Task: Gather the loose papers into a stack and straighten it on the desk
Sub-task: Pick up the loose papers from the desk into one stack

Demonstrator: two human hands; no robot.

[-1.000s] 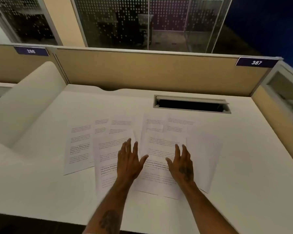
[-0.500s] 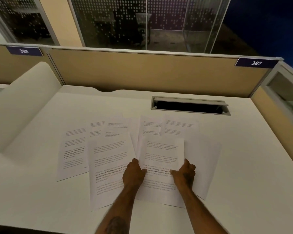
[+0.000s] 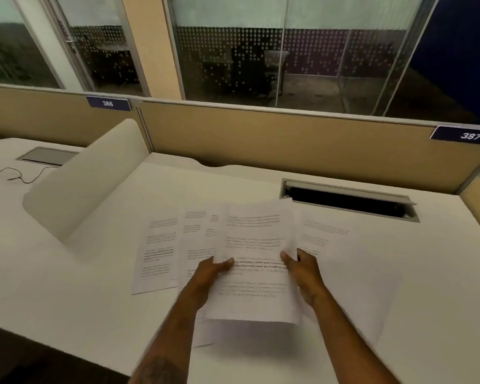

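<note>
A printed sheet point(image 3: 257, 234) is lifted off the white desk point(image 3: 81, 300), held at both side edges. My left hand point(image 3: 208, 275) pinches its left edge and my right hand point(image 3: 305, 273) pinches its right edge. Under and around it several loose printed papers lie fanned on the desk: one at the far left point(image 3: 157, 256), one partly covered point(image 3: 196, 239), and one to the right point(image 3: 341, 259). A shadow of the lifted sheet falls on the desk below its near edge.
An open cable slot point(image 3: 347, 202) sits in the desk behind the papers. A tan partition point(image 3: 288, 139) closes the back, a white curved divider point(image 3: 89, 178) the left. A cable point(image 3: 20, 176) lies on the neighbouring desk.
Both hands went from lying flat on the papers to gripping the middle sheet's edges and raised it off the desk. The view has shifted to the right.
</note>
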